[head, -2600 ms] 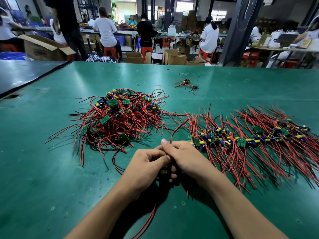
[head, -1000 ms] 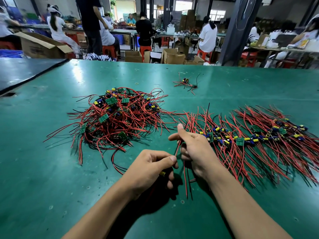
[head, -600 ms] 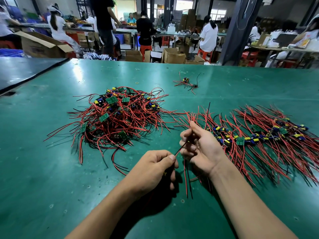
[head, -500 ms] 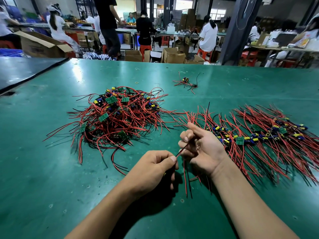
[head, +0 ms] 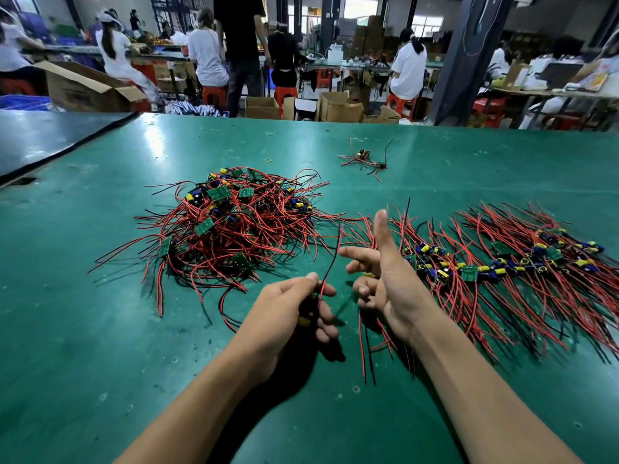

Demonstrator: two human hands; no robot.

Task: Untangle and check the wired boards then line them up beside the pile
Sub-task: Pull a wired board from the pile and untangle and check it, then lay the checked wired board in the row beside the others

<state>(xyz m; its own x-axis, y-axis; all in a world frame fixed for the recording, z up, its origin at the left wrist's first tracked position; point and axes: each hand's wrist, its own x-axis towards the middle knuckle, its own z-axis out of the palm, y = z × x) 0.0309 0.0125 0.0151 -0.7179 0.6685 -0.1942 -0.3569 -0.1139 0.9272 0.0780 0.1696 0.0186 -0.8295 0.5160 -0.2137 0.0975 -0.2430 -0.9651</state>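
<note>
My left hand (head: 294, 306) grips one wired board (head: 306, 313), a dark part with a yellow component showing between the fingers. One of its red wires (head: 330, 262) rises from that hand towards the pile. My right hand (head: 385, 279) hovers just to the right, thumb up and fingers spread and loosely bent, with nothing visibly held. The tangled pile (head: 227, 229) of green boards and red and black wires lies behind my left hand. A lined-up row of boards (head: 502, 262) stretches to the right of my right hand.
A stray wired board (head: 363, 155) and a small rubber band (head: 268, 160) lie farther back on the green table (head: 100, 329). Loose red wires (head: 366, 346) lie under my right wrist. Beyond the far edge are cardboard boxes, stools and several people.
My right hand has let go of the thin wire it was pinching and opened, thumb lifted. The freed red wire now stands up from my left hand, which still grips the board.
</note>
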